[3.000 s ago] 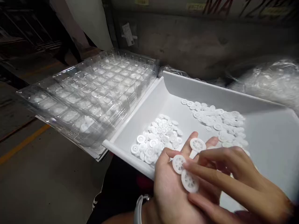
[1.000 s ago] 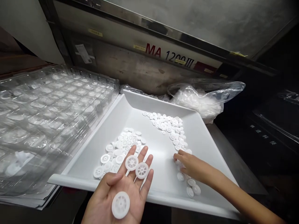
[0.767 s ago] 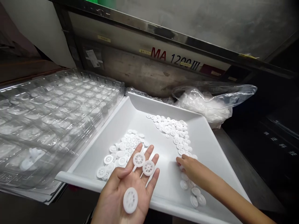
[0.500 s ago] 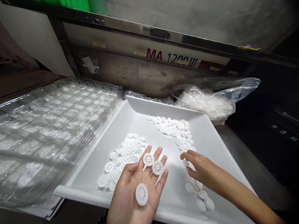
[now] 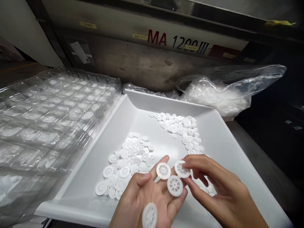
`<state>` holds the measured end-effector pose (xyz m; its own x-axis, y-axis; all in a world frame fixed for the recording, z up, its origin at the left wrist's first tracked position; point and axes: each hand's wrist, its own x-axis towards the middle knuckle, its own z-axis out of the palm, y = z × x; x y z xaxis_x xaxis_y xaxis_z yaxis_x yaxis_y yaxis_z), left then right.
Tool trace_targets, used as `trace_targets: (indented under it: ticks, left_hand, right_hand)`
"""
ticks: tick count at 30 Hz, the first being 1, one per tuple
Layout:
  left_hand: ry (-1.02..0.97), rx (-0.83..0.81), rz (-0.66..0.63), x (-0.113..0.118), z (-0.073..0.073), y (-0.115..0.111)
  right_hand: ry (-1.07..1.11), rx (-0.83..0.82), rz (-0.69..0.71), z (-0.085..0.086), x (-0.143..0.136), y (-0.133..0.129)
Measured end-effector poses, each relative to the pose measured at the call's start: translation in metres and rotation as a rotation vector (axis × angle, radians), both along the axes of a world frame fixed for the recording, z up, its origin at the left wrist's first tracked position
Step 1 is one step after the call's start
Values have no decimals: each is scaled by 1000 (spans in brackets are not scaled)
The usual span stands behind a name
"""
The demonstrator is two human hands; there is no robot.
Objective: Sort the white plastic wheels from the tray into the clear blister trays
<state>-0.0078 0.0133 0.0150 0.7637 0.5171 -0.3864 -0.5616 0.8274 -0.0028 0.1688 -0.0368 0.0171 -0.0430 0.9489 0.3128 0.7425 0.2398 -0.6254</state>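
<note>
My left hand point(image 5: 147, 191) is palm up over the near side of a white tray point(image 5: 68, 210), its fingers stretched out. Lying on it are three small white plastic wheels with spokes: one wheel point(image 5: 163, 171) and another wheel point(image 5: 175, 186) on the fingers, and a third wheel point(image 5: 150, 216) near the heel of the hand. Between thumb and forefinger, my right hand point(image 5: 218, 183) pinches a further spoked wheel point(image 5: 182, 169) right beside the left fingertips. Loose wheels form a left pile point(image 5: 128, 164) and a right pile point(image 5: 180, 126) in the tray; my right hand hides part of the latter.
Left of the tray stand clear plastic blister trays point(image 5: 59, 104) with many pockets holding whitish things. A clear plastic bag point(image 5: 218, 95) with white contents sits behind the tray's back right corner. A machine panel point(image 5: 142, 66) rises behind, and a dark surface lies at the right.
My right hand has moved left from the right pile to my left fingertips, carrying a wheel. The view has tilted down, and my left hand has shifted slightly right.
</note>
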Motion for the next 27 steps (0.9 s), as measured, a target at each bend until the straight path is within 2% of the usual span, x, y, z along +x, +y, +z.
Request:
trace_targets:
  ticks: [3, 12, 19, 27]
  left_hand:
    - [16, -7, 4, 1, 2, 1]
    - [-19, 16, 34, 5, -6, -1]
    - [20, 26, 22, 6, -3, -1]
    - [25, 103, 9, 5, 1, -1]
  right_hand:
    - [-29, 33, 6, -2, 4, -4]
    - [-38, 76, 6, -3, 3, -11]
    - [52, 22, -12, -4, -1, -8]
    - [59, 41, -74, -7, 1, -12]
